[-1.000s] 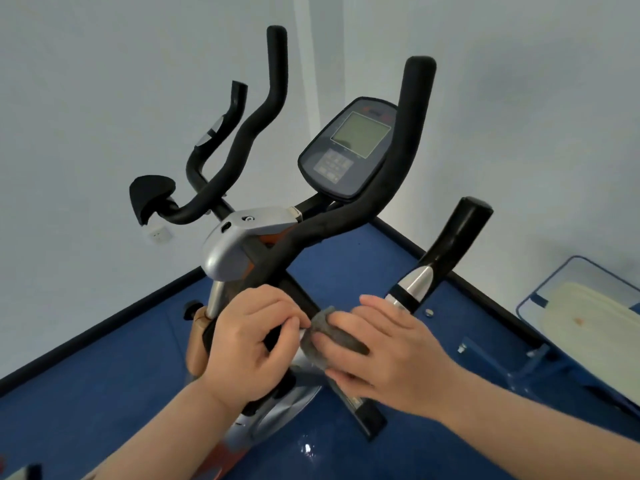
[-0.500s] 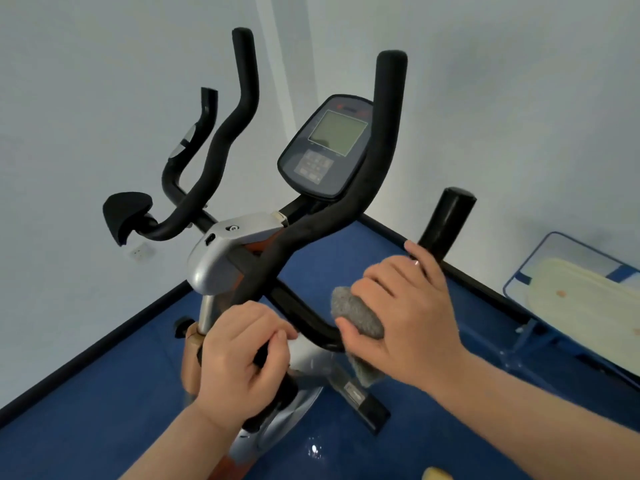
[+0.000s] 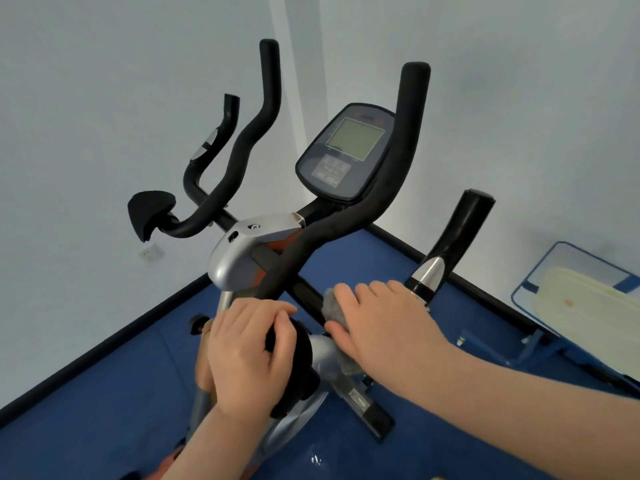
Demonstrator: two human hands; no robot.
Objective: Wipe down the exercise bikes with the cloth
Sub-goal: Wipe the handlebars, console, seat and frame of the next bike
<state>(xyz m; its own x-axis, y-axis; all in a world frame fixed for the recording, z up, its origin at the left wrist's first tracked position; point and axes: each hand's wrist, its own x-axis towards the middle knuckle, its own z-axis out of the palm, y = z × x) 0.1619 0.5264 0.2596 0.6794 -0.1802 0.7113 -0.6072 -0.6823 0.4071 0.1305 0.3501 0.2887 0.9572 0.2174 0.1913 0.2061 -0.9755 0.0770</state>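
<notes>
A blue floor (image 3: 104, 410) meets pale walls in a room corner. Nearest, the left hand (image 3: 247, 355) curls tightly around a black padded grip on a silver and black exercise bike (image 3: 242, 258). Just beside it, the right hand (image 3: 384, 323) grips a small grey cloth (image 3: 333, 306), pressing it against the bike's black crossbar. Beyond rise curved black foam handlebars (image 3: 398, 188) and a dark oval console with a grey screen (image 3: 343, 154).
</notes>
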